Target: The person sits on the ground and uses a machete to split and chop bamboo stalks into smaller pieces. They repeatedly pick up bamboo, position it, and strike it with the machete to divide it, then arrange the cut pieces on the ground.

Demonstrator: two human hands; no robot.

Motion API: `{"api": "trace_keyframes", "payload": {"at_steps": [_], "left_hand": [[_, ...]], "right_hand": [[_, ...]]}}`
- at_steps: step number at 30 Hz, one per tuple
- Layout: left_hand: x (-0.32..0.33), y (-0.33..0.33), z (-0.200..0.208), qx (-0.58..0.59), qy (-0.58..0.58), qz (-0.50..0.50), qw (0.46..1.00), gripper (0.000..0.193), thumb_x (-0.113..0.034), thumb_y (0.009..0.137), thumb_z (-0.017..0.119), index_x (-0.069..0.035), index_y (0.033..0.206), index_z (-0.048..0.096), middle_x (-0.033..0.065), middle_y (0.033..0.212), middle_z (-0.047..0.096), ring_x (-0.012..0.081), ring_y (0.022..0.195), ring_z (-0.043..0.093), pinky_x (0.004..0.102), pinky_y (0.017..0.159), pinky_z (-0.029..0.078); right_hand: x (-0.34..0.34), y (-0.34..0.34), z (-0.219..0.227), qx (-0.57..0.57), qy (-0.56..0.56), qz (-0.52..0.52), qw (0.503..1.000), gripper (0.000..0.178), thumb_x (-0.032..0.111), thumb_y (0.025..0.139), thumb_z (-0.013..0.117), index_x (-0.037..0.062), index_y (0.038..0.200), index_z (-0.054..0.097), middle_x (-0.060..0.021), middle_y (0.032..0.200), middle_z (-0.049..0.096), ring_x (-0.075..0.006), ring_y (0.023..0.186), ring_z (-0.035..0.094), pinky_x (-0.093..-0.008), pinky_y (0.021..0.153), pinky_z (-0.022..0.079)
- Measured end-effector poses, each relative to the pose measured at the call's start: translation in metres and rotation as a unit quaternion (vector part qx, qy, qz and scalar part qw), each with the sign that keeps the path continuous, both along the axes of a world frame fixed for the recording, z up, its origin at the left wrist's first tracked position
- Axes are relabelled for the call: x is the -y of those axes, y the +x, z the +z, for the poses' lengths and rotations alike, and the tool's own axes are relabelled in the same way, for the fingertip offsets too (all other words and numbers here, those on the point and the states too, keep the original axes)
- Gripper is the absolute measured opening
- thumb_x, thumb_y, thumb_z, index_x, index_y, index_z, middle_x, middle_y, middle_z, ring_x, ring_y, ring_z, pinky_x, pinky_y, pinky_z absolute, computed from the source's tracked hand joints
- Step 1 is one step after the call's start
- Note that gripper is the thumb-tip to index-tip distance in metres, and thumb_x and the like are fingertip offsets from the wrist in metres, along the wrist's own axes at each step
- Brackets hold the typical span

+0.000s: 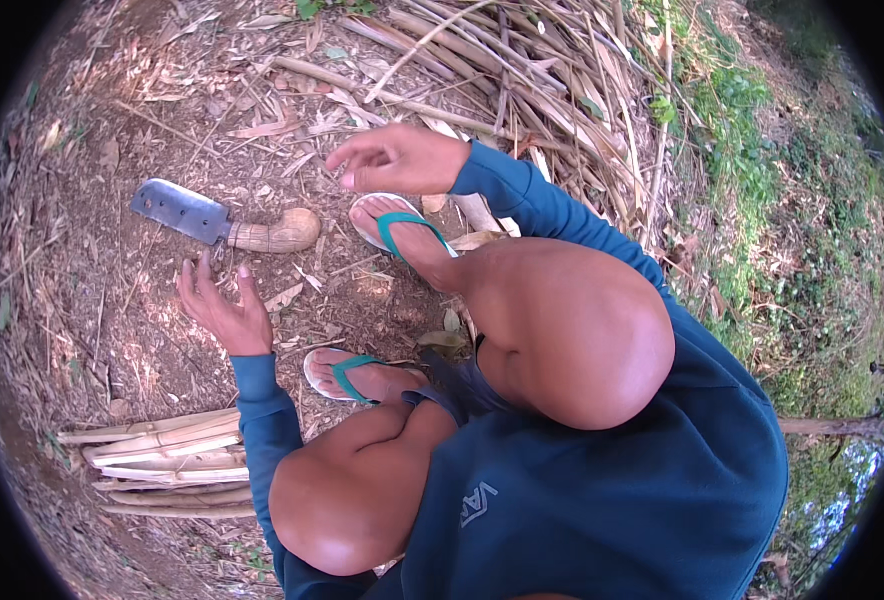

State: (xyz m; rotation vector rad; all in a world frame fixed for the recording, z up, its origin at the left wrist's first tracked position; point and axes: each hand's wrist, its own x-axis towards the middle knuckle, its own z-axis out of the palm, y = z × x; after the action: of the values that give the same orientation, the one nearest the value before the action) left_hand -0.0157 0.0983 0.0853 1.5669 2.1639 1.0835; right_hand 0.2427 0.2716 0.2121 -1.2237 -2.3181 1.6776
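Observation:
On the ground lies a cleaver (184, 211) with a broad dark blade pierced by small holes and a thick, bent wooden handle (277, 232). My left hand (227, 310) hovers just on the near side of it, fingers spread and nothing in them; it does not hold the cleaver. Beyond my feet, my right hand (402, 160) is raised with its fingers loosely curled and apart, and no object shows in it. The handle's end points toward my sandalled foot (402, 228), which is below the right hand.
A large heap of split dry stalks (552, 80) lies at the far side. A smaller bundle of pale split sticks (172, 460) rests beside my left forearm. My other sandalled foot (362, 380) stands on leaf-littered soil. Green plants (732, 130) grow along the right.

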Motion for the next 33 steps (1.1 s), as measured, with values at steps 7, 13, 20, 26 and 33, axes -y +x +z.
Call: {"api": "trace_keyframes", "payload": {"at_steps": [7,13,20,26,33], "left_hand": [[-0.082,-0.076,0.038,-0.106,0.059,-0.102,0.987,0.042,-0.024,0.095,0.063,-0.004,0.132,0.057,0.0208,0.139,0.048,0.0367,0.131,0.043,0.0488,0.111,0.031],[-0.081,-0.086,0.027,-0.143,0.008,-0.129,0.981,0.041,-0.025,0.096,0.063,-0.004,0.130,0.058,0.0202,0.141,0.047,0.0368,0.132,0.042,0.0494,0.109,0.033],[-0.050,-0.074,0.021,-0.164,-0.087,-0.157,0.970,0.038,-0.024,0.097,0.060,-0.005,0.130,0.059,0.0203,0.142,0.045,0.0382,0.131,0.043,0.0497,0.108,0.034],[-0.042,-0.054,0.021,-0.135,-0.125,-0.130,0.974,0.037,-0.024,0.097,0.060,-0.005,0.129,0.059,0.0212,0.139,0.047,0.0386,0.130,0.045,0.0502,0.107,0.035],[-0.059,-0.017,0.032,-0.055,-0.157,-0.184,0.969,0.028,-0.015,0.097,0.058,-0.002,0.122,0.061,0.0217,0.131,0.054,0.0369,0.123,0.052,0.0475,0.104,0.040]], "right_hand": [[0.014,0.203,0.111,-0.004,0.227,-0.442,0.868,0.031,0.024,0.100,0.058,-0.0005,0.119,0.061,-0.0120,0.103,0.070,-0.0152,0.092,0.068,-0.0274,0.085,0.053],[0.112,0.317,-0.001,0.164,0.079,-0.514,0.838,0.032,0.024,0.094,0.062,-0.0044,0.107,0.067,-0.0117,0.093,0.071,-0.0113,0.083,0.068,-0.0272,0.073,0.054],[0.171,0.277,-0.149,0.369,0.086,-0.363,0.851,0.094,0.065,0.076,0.069,-0.0078,0.132,0.049,-0.0339,0.124,0.056,-0.0436,0.120,0.054,-0.0431,0.104,0.042],[0.153,0.249,-0.151,0.400,0.022,-0.396,0.827,0.111,0.074,0.062,0.076,-0.0124,0.126,0.049,-0.0374,0.129,0.049,-0.0451,0.121,0.051,-0.0438,0.104,0.042],[0.147,0.262,-0.152,0.301,-0.011,-0.408,0.862,0.099,0.069,0.064,0.078,-0.0115,0.117,0.054,-0.0353,0.115,0.059,-0.0438,0.110,0.059,-0.0448,0.099,0.046]]}}
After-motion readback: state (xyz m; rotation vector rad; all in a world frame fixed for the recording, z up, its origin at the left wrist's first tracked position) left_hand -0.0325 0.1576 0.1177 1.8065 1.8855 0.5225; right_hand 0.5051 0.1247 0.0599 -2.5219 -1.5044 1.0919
